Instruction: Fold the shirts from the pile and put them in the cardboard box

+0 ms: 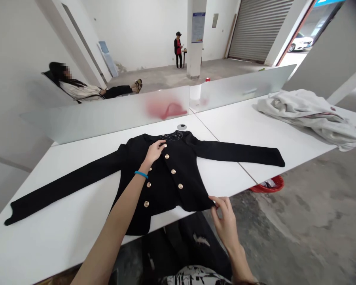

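Observation:
A black jacket (163, 186) with gold buttons and dark trim at the neck lies spread on the white table, both sleeves stretched out sideways. Just below its neckline, my left hand (154, 152) pinches the front edge beside the top button, thumb and forefinger close together. A blue band circles that wrist. At the jacket's lower right corner, my right hand (224, 213) grips the hem between thumb and fingers, by the table's front edge. The fabric directly under the left fingertips is partly hidden.
A pale bundle of cloth (308, 114) lies on the table (77, 206) at the right. Frosted dividers (121, 114) run along the back. A red basket (268, 186) stands below the front edge. One person (80, 87) reclines beyond; another (178, 49) stands farther off.

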A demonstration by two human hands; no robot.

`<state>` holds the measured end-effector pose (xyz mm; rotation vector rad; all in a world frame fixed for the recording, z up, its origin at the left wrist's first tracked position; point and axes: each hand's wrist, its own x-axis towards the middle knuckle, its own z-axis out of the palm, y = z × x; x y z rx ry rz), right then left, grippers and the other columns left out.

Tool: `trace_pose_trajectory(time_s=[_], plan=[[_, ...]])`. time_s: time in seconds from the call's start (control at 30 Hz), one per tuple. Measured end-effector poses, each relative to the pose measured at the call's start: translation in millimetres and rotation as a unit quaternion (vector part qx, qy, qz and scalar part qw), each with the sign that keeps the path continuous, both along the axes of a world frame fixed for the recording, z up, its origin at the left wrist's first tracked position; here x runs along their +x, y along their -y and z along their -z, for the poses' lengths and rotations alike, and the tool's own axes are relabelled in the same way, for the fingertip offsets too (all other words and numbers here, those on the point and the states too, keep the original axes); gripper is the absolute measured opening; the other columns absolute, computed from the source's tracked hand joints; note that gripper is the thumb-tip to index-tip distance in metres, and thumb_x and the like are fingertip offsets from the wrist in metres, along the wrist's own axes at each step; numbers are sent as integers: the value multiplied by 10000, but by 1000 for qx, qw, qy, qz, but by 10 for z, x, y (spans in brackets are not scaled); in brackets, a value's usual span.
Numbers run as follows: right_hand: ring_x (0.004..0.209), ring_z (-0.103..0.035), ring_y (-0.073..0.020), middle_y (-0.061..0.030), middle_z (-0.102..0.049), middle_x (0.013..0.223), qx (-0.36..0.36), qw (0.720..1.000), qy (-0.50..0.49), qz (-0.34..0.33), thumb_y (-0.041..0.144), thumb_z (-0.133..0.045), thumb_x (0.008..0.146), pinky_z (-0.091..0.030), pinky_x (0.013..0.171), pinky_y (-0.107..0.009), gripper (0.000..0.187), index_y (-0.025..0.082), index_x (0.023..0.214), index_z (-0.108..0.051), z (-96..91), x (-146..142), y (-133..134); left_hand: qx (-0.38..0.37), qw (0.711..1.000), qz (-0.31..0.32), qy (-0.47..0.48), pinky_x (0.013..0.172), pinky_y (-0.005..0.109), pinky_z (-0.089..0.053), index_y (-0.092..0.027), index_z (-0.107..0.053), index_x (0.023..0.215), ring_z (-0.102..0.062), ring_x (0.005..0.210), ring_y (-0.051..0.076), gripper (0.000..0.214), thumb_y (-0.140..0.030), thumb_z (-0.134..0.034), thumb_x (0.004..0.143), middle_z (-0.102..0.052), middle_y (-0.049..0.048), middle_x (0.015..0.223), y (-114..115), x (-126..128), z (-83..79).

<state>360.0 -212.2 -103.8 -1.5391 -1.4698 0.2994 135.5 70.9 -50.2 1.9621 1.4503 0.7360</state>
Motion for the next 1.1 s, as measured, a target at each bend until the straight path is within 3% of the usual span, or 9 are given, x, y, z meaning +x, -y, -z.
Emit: trace_pose_trajectory(time_s=[0.13, 0.27, 0.37, 0.53, 0.63, 0.73, 0.87, 0.97, 1.1], plan=[[645, -555, -140, -37, -511, 892, -74, 997, 2, 32, 334, -481, 905, -504, 634, -285, 416, 182, 1292, -468, 200, -60, -35, 49, 995, 16, -83, 1049, 469, -356, -144, -495, 1299, -462, 1272, 295, 442, -240, -486, 868, -524, 150, 1362, 310, -121, 12], [666, -574, -155, -43, -554, 849, -117, 993, -7, 23, 356, -454, 908, -503, 652, -289, 472, 148, 1332, -433, 321, 6, -41, 57, 985, 71, -146, 996, 477, -399, -159, -579, 1203, -576, 1122, 302, 362, -288, -488, 877, -645, 133, 1187, 1011, -219, -8], [649, -578, -158, -29, -588, 785, -137, 990, -2, -21, 301, -429, 898, -490, 652, -278, 446, 158, 1319, -461, 222, 7, -58, 68, 976, 102, -180, 989, 471, -410, -176, -604, 1172, -613, 1059, 293, 374, -395, -475, 898, -683, 120, 1109, 1622, -245, 81], [570, -521, -131, 4, -559, 689, -107, 993, -45, -4, 231, -407, 857, -430, 560, -226, 359, 159, 1174, -560, -30, 62, -170, 127, 949, 135, -254, 1070, 522, -335, -148, -415, 1395, -334, 1366, 349, 647, -535, -470, 880, -422, 154, 1459, 2312, -231, 479], [520, -469, -118, 23, -525, 654, -73, 993, -70, 57, 220, -411, 834, -388, 515, -217, 327, 155, 1107, -580, -56, 179, -241, 130, 946, 118, -273, 1109, 508, -293, -173, -398, 1411, -276, 1401, 295, 489, -372, -325, 970, -387, 97, 1490, 2444, -284, 620], [529, -483, -130, -3, -559, 697, -92, 993, -35, 68, 221, -413, 838, -409, 539, -244, 312, 157, 1079, -599, 25, 245, -248, 123, 947, 124, -269, 1116, 463, -307, -187, -403, 1408, -291, 1398, 255, 461, -323, -307, 978, -393, 81, 1488, 2480, -358, 617], [898, -577, -245, -129, -586, 1003, -80, 987, 131, 55, 133, -422, 803, -482, 784, -391, 443, 156, 1217, -576, 129, 177, -153, 123, 947, 152, -255, 1119, 449, -315, -182, -443, 1378, -312, 1390, 235, 445, -335, -340, 972, -432, 87, 1463, 2564, -416, 520], [1266, -396, -351, -162, -441, 1342, -50, 963, 263, 32, 65, -465, 790, -381, 976, -549, 568, 236, 1330, -514, 87, 77, -81, 147, 946, 161, -241, 1121, 444, -318, -212, -478, 1346, -374, 1359, 200, 411, -312, -337, 973, -502, 70, 1412, 2687, -522, 471], [1422, -107, -391, -93, -218, 1545, -22, 926, 369, -82, -3, -473, 794, -235, 1053, -663, 688, 334, 1393, -435, -87, -19, -88, 190, 935, 72, -290, 1099, 564, -291, -198, -366, 1431, -296, 1394, 298, 533, -375, -425, 931, -425, 126, 1462, 2860, -879, 520]])
